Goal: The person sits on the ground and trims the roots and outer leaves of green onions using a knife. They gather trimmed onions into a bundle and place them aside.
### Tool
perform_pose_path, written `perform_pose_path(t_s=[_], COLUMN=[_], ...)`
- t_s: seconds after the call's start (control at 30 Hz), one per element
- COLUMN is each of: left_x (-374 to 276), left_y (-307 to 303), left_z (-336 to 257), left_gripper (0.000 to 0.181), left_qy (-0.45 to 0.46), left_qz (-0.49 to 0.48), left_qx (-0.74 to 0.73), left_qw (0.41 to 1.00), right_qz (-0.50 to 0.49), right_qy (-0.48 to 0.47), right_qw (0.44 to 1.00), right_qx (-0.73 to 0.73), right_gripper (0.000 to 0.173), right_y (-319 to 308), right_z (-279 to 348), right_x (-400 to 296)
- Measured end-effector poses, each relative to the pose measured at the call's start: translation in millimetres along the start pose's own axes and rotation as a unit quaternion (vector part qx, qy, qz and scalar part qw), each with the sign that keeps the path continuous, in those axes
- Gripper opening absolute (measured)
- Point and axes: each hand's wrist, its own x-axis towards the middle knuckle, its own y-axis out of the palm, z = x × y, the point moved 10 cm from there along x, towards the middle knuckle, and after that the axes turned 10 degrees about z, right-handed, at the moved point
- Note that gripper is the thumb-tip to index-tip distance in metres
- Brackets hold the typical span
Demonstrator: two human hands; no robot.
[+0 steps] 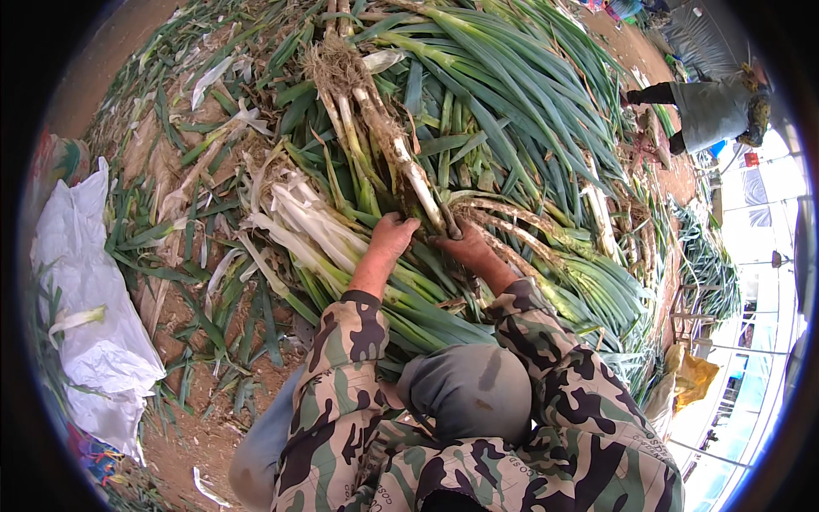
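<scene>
Soil-covered leeks with brown, matted roots lie in the middle, their roots towards the top of the view. At their lower end, my right hand is closed around a leek's stalk. My left hand is beside it, fingers curled at the leaves near the stalks; what it grips is partly hidden. Peeled leeks with white shafts lie to the left, under my left wrist. More unpeeled leeks spread out at the right, behind my right wrist. A large heap of green-leaved leeks fills the upper right.
Leaf scraps and peeled skins litter the soil at left. A white plastic sheet lies at the far left. My bent knee is just below the leeks. Another person is at the upper right. A yellow bag lies at the right.
</scene>
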Motion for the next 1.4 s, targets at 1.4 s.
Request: perform_pose_path(t_s=[1.4], left_x=[-163], left_y=[17], left_z=[68], left_gripper=[0.057], left_qy=[-0.028], left_qz=[-0.042], left_qx=[-0.296], left_qw=[0.954], right_qz=[0.194], right_qy=[-0.113], right_qw=[0.88], right_qx=[-0.419], right_gripper=[0.026], right_y=[19], right_z=[122], right_x=[-142])
